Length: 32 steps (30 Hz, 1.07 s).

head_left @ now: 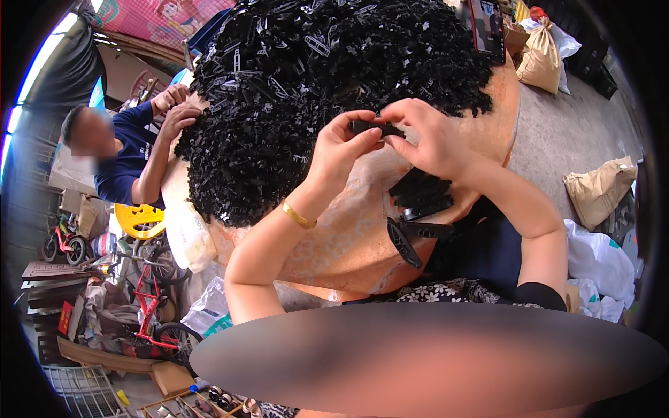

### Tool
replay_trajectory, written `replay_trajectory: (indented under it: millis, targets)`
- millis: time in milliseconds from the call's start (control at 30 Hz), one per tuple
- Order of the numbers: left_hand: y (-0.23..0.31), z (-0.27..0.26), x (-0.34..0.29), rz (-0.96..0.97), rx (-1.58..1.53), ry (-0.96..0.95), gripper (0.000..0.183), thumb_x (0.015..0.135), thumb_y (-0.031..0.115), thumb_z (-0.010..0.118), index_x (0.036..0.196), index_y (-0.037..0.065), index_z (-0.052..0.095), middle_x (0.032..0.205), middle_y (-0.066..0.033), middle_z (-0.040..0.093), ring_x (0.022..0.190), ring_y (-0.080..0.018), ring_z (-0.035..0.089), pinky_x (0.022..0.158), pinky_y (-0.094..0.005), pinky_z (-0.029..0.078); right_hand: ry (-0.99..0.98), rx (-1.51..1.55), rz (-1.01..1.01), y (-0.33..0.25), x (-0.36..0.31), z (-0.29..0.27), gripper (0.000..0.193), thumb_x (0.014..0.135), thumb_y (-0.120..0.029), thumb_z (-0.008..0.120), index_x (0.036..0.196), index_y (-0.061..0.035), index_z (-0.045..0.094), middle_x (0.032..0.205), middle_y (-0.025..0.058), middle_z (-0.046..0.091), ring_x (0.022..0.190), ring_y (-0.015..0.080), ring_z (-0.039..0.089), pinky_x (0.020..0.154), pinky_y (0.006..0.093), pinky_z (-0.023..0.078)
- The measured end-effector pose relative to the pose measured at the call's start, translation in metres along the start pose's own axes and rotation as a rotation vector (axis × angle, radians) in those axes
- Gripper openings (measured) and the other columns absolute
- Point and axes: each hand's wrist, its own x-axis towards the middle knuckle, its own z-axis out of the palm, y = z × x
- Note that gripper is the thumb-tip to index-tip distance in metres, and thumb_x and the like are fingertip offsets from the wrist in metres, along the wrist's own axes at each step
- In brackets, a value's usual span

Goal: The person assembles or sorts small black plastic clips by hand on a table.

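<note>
A small dark plastic piece (367, 127) is held up between both my hands over the near side of the table. My left hand (343, 148) pinches its left end between thumb and fingers. At its right end the thumb and fingers of my right hand (426, 138) close on it, partly hiding it. Just beyond my hands rises a big heap of small black plastic parts (279, 118). Below my right hand, several long black plastic pieces (421, 195) lie bunched near the table's edge, and one black oval piece (404, 244) rests by the rim.
A co-worker (129, 150) sits at the left, both hands at the heap's edge. The table (334, 244) has a tan covering. A phone (488, 31) stands at the far right. Sacks (540, 59) sit on the floor beyond; a red bicycle (150, 299) stands at lower left.
</note>
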Motion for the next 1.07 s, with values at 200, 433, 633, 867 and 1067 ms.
replay_trajectory:
  millis: [200, 433, 633, 867, 1067]
  targets:
    - [0.001, 0.003, -0.005, 0.137, 0.292, -0.027, 0.026, 0.081, 0.002, 0.064, 0.105, -0.004, 0.056, 0.091, -0.0073, 0.065, 0.076, -0.0104, 0.063, 0.067, -0.0217, 0.052, -0.256, 0.768, 0.733, 0.006, -0.003, 0.0, 0.028, 0.081, 0.001, 0.063, 0.107, 0.005, 0.056, 0.096, 0.0136, 0.066, 0.086, 0.0137, 0.064, 0.074, 0.0259, 0.052]
    - [0.019, 0.009, -0.006, 0.075, 0.465, -0.044, 0.045, 0.08, 0.008, 0.067, 0.117, -0.004, 0.046, 0.085, -0.0083, 0.064, 0.072, -0.0119, 0.061, 0.062, -0.023, 0.05, -0.343, 0.821, 0.75, 0.037, 0.001, -0.008, 0.02, 0.086, -0.011, 0.062, 0.099, 0.0039, 0.062, 0.086, 0.0072, 0.067, 0.073, 0.0108, 0.062, 0.066, 0.0242, 0.051]
    - [0.021, 0.016, -0.02, 0.009, 0.997, -0.42, 0.024, 0.081, 0.017, 0.069, 0.098, 0.0, 0.064, 0.077, -0.0063, 0.064, 0.068, -0.0092, 0.053, 0.064, -0.0266, 0.047, -0.302, -0.073, 0.232, 0.042, -0.007, 0.001, 0.021, 0.078, -0.016, 0.066, 0.096, -0.0037, 0.064, 0.081, 0.0083, 0.062, 0.071, 0.021, 0.061, 0.063, 0.0322, 0.049]
    - [0.033, -0.006, 0.028, 0.512, 1.311, -0.036, 0.015, 0.082, 0.014, 0.064, 0.089, 0.002, 0.066, 0.077, -0.0122, 0.064, 0.067, -0.0211, 0.06, 0.064, -0.0302, 0.048, -0.182, -0.209, 0.155, 0.041, -0.017, 0.022, 0.009, 0.074, -0.008, 0.063, 0.083, -0.0049, 0.061, 0.081, 0.0098, 0.058, 0.08, 0.0281, 0.058, 0.069, 0.0369, 0.049]
    - [0.05, -0.036, 0.12, 0.751, 1.63, 0.281, 0.053, 0.076, 0.039, 0.07, 0.116, 0.007, 0.058, 0.117, -0.0164, 0.054, 0.108, -0.0365, 0.05, 0.09, -0.0396, 0.045, -0.218, -0.21, 0.216, 0.039, -0.02, 0.021, 0.018, 0.074, -0.009, 0.064, 0.091, -0.0055, 0.062, 0.084, 0.0102, 0.058, 0.084, 0.0283, 0.058, 0.073, 0.0371, 0.049]
